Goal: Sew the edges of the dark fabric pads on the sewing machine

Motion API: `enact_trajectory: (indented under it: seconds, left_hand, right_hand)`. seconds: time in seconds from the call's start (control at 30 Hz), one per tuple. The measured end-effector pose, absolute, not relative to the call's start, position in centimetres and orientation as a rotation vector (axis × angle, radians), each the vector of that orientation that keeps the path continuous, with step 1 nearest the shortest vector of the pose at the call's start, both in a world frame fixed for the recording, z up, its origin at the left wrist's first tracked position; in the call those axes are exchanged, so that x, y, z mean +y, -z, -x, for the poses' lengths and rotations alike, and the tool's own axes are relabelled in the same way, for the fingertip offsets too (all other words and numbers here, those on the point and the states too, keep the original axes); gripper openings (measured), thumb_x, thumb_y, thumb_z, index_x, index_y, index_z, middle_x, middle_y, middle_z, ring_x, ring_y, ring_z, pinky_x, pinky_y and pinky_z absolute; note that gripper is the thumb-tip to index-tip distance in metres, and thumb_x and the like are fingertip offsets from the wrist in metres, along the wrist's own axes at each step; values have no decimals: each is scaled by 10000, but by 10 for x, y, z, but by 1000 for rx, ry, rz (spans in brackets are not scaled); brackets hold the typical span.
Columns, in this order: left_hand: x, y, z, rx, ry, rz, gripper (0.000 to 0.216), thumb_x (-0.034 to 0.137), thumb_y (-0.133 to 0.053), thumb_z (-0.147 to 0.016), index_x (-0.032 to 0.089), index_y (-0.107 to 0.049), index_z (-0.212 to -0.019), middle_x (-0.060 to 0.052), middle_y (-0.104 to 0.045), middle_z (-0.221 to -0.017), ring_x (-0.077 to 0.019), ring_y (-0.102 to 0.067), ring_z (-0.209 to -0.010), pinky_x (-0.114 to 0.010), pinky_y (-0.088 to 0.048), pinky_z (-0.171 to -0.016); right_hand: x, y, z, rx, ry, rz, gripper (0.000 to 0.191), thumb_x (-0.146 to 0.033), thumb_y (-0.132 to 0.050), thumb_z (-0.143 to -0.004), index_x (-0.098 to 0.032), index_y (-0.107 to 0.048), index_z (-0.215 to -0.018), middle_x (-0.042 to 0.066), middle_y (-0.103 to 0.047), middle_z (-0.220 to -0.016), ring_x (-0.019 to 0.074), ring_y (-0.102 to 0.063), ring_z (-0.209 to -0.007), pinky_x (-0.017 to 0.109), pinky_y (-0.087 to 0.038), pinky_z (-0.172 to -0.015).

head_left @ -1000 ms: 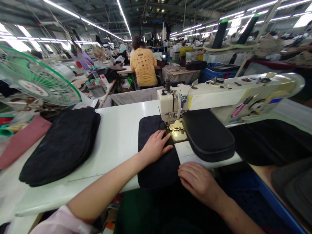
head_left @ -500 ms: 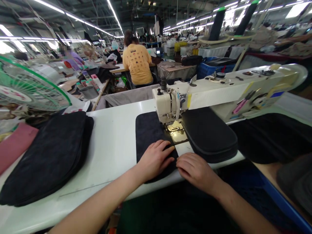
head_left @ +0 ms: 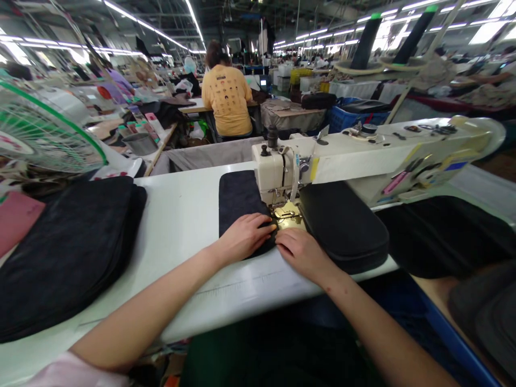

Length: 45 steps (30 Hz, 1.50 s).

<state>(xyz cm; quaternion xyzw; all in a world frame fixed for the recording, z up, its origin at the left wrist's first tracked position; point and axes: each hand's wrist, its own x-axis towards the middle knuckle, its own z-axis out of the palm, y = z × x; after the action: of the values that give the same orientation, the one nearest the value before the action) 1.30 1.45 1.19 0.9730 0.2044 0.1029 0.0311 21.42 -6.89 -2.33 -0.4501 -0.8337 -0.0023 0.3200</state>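
Note:
A dark fabric panel (head_left: pixel 237 201) lies on the white table (head_left: pixel 181 226) and runs under the head of a cream sewing machine (head_left: pixel 363 156). My left hand (head_left: pixel 244 236) rests flat on the near end of the panel, fingers stretched toward the needle plate (head_left: pixel 288 217). Just right of it, my right hand (head_left: pixel 300 252) lies palm down with its fingertips at the panel's near edge by the plate. Neither hand grips anything.
A stack of dark fabric pieces (head_left: pixel 64 247) fills the left of the table, with a green-rimmed fan (head_left: pixel 44 134) behind it. A black padded piece (head_left: pixel 342 220) sits under the machine arm. A person in a yellow shirt (head_left: pixel 229 102) sits at the station ahead.
The dark panel has slid away from me under the machine head. Both hands moved forward with it, and the right hand came from the table edge up to the needle plate.

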Motion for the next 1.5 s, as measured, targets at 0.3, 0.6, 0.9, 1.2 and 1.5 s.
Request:
enact_trajectory:
  seconds: [0.3, 0.6, 0.9, 1.2, 1.5]
  left_hand:
    - [-4, -14, 0, 323, -441, -2855, 304, 229, -461, -1016, 138, -667, -1221, -144, -684, -1220, -233, -623, -1184, -391, -515, -1057]
    - [50, -14, -6, 270, -414, -2893, 315, 179, -446, -997, 133, -682, -1200, -149, -683, -1208, -241, -634, -1156, -389, -521, -1024]
    - [89, -15, 2, -94, -186, -2979, 424, 182, -404, -991, 149, -568, -1381, -174, -620, -1355, -278, -528, -1318, -438, -443, -1120]
    - [64, -4, -2, 102, -399, -2846, 390, 171, -367, -1011, 113, -575, -1336, -198, -610, -1320, -267, -541, -1295, -470, -466, -1117]
    - [10, 13, -28, 731, -582, -2878, 330, 176, -396, -998, 106, -577, -1265, -194, -582, -1290, -277, -543, -1259, -481, -485, -1092]
  right_hand:
    - [-95, 26, -211, -2294, 65, 1363, 332, -172, -453, -1023, -142, -585, -1325, 130, -637, -1356, 256, -564, -1285, 506, -411, -1125]
    - [-58, 17, -201, -2235, 55, 1557, 321, -201, -527, -996, -144, -602, -1304, 130, -634, -1344, 293, -561, -1230, 549, -393, -1114]
    - [-102, 35, -197, -2083, 134, 1574, 372, -212, -463, -1004, -99, -550, -1347, 144, -616, -1353, 283, -539, -1244, 491, -403, -1109]
    - [-100, 32, -198, -2022, 34, 1565, 328, -246, -475, -1002, -119, -592, -1281, 137, -644, -1293, 274, -562, -1192, 457, -446, -1070]
    - [-102, 34, -201, -2026, 24, 1542, 327, -282, -482, -1011, -131, -599, -1277, 138, -638, -1313, 284, -558, -1211, 474, -435, -1082]
